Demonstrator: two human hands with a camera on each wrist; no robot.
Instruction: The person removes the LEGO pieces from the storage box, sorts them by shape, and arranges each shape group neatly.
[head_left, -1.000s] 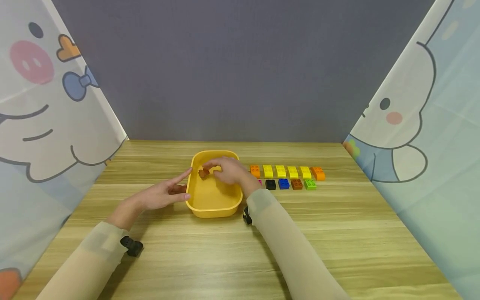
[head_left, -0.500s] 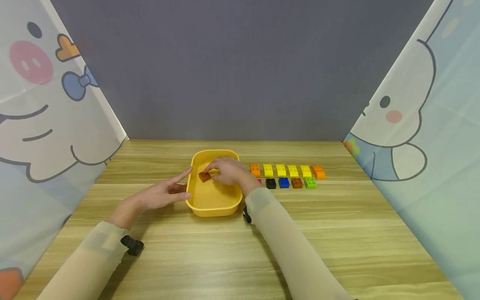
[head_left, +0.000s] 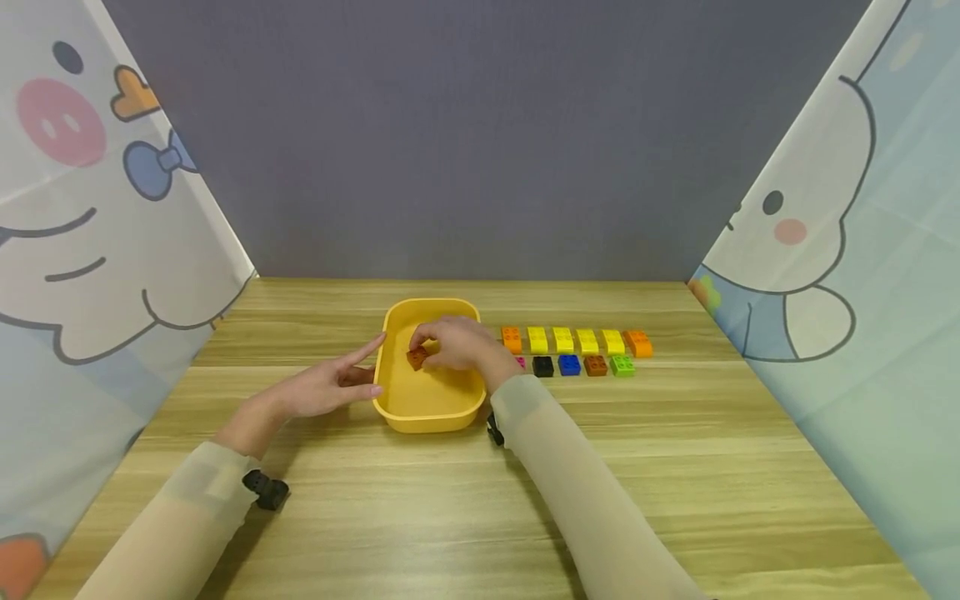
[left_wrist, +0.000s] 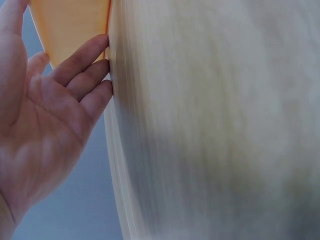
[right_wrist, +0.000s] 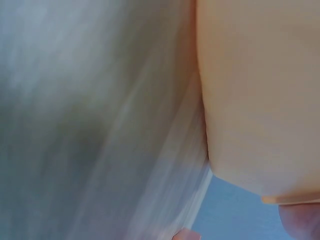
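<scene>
A yellow plastic bin (head_left: 427,423) stands left of centre on the table in the head view. My right hand (head_left: 459,343) reaches over its right rim. Inside it, the index finger and thumb pinch a brown toy building brick (head_left: 417,358). Along the bin's left side my left hand (head_left: 324,390) spreads its fingers and thumb, tips at the rim. In the left wrist view, the left palm (left_wrist: 47,115) faces the camera and several fingertips rest close to the table. The bin's outer wall (right_wrist: 260,90) fills much of the right wrist view, hiding most of that hand.
Right of the bin lie two rows of bricks. The back row has orange (head_left: 638,343) and yellow bricks (head_left: 562,339); the front row has pink, black (head_left: 543,366), blue (head_left: 569,365), brown (head_left: 596,366) and green ones (head_left: 622,365). A dark panel (head_left: 472,142) rises behind the table.
The brown brick has shifted slightly right and toward me inside the bin. It lay beside my right fingertips half a second ago and is now between finger and thumb. My left hand stays put.
</scene>
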